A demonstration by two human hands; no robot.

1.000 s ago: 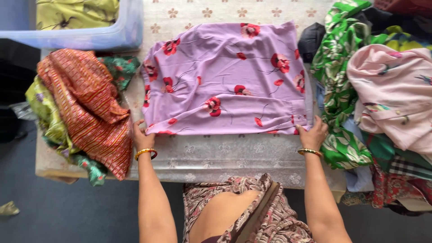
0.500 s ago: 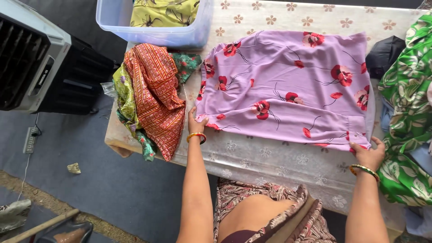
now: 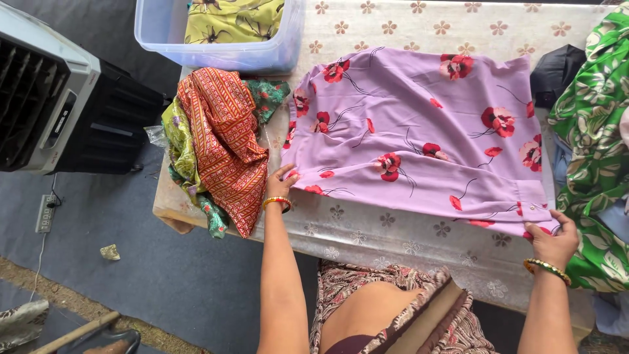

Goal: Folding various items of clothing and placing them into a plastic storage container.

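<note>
Pinching the near corners of the lilac poppy-print fabric (image 3: 419,137), left hand (image 3: 280,185) and right hand (image 3: 552,240) hold it flat on the plastic-covered floral table (image 3: 393,229); even tension keeps its edge straight.

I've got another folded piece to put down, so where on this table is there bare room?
Bare table runs along the near edge, below the lilac flowered cloth, between the left hand and right hand. Another strip lies behind the cloth, right of the plastic tub. Crowded: the orange pile at left, the green leafy clothes at right.
</note>
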